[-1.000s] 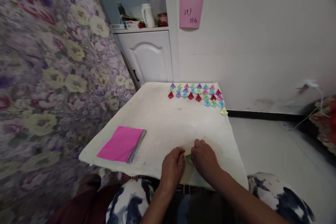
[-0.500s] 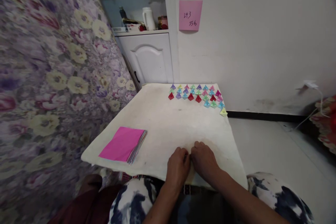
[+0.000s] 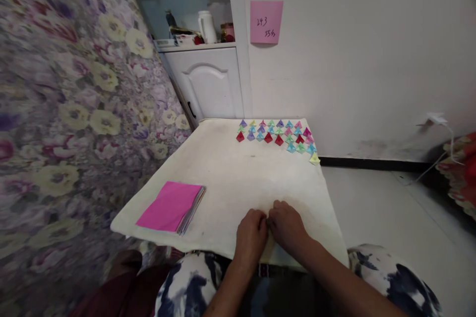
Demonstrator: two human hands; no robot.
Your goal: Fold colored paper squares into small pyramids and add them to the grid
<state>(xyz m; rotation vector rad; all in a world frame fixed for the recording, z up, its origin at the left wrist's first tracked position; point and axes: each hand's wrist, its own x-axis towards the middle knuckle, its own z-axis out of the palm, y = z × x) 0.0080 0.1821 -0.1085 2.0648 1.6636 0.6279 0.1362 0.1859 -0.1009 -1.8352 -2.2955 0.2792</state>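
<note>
My left hand (image 3: 251, 235) and my right hand (image 3: 286, 225) rest side by side at the near edge of the white table (image 3: 230, 168), fingers curled and pressed together. Whatever lies between them is hidden under the fingers. A stack of coloured paper squares (image 3: 171, 206) with a pink sheet on top lies to the left of my hands. Several small folded paper shapes (image 3: 277, 134) in red, blue, green and purple stand in rows at the table's far right.
A floral cloth (image 3: 67, 99) hangs along the left. A white cabinet (image 3: 210, 81) with bottles on top stands behind the table. A pink note (image 3: 266, 21) is stuck on the white wall. A white cable (image 3: 441, 146) runs at the right.
A green piece of paper showed between my hands a second ago; my left hand has moved right against the right hand and now covers it.
</note>
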